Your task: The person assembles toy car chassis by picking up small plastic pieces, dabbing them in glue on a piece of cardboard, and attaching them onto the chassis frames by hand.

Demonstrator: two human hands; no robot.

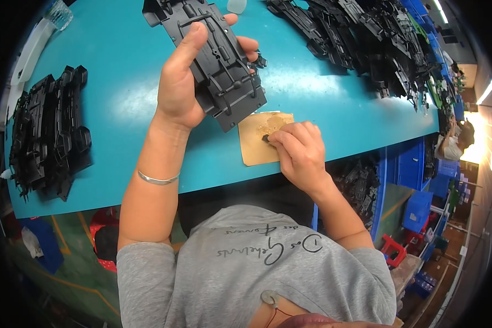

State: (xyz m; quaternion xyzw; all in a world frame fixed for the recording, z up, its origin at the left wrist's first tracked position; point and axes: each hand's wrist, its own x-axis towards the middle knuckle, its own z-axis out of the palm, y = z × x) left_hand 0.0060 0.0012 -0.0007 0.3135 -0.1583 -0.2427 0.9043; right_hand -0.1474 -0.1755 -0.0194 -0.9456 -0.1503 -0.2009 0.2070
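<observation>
Gripped in my left hand is a black plastic toy-car chassis, tilted above the table, its moulded rods and axles facing up. My thumb lies across its face and my fingertips curl round the far edge. My right hand pinches a small black part over a square of brown cardboard. A wet-looking yellowish patch covers the upper middle of that cardboard. The exact shape of the small part is too small to make out.
Stacked black chassis stand at the left of the teal table, and more chassis lie in rows at the far right. A clear plastic cup is at the far left. Blue crates and another person are off to the right.
</observation>
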